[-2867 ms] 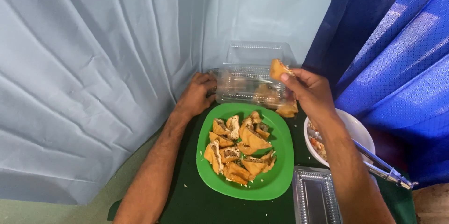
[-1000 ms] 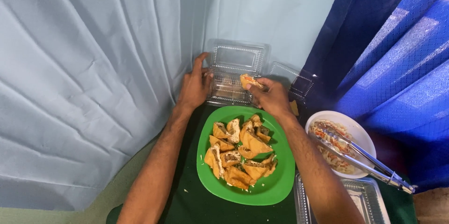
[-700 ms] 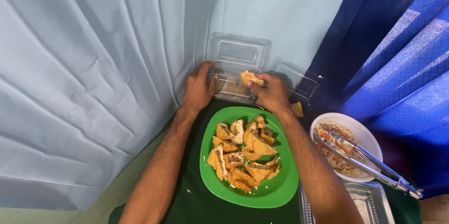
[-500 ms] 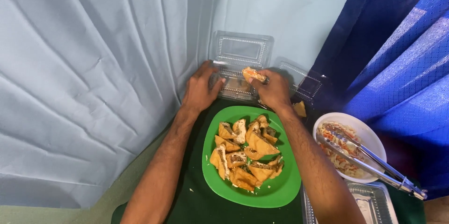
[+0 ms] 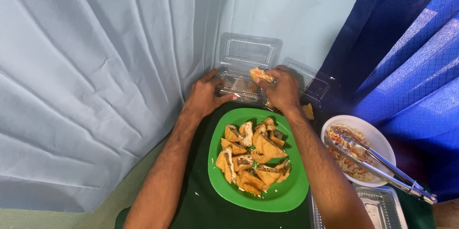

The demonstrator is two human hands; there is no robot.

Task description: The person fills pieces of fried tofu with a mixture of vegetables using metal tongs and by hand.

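one view only, head camera, looking down.

item: left hand, fingers spread and pressed flat on the near left edge of a clear plastic clamshell container; it grips nothing, only steadies the box.

item: right hand, fingertips pinched together on a fried triangular pastry piece, held just above the container's open tray. the lid stands tilted up against the pale blue curtain.

item: green plate, near the body, on the dark green table cover; a heap of the same golden fried pieces lies on it.

item: one loose fried piece on the cover just beside the plate's far right rim.

item: white bowl of shredded salad at right, metal tongs laid across it; a foil tray below it, a second clear container behind the right hand, dark blue drapery beyond.

progress, judged: some pieces seem to sit in the clamshell already, though the plastic blurs them; most remain on the plate, and the lid is not closed.
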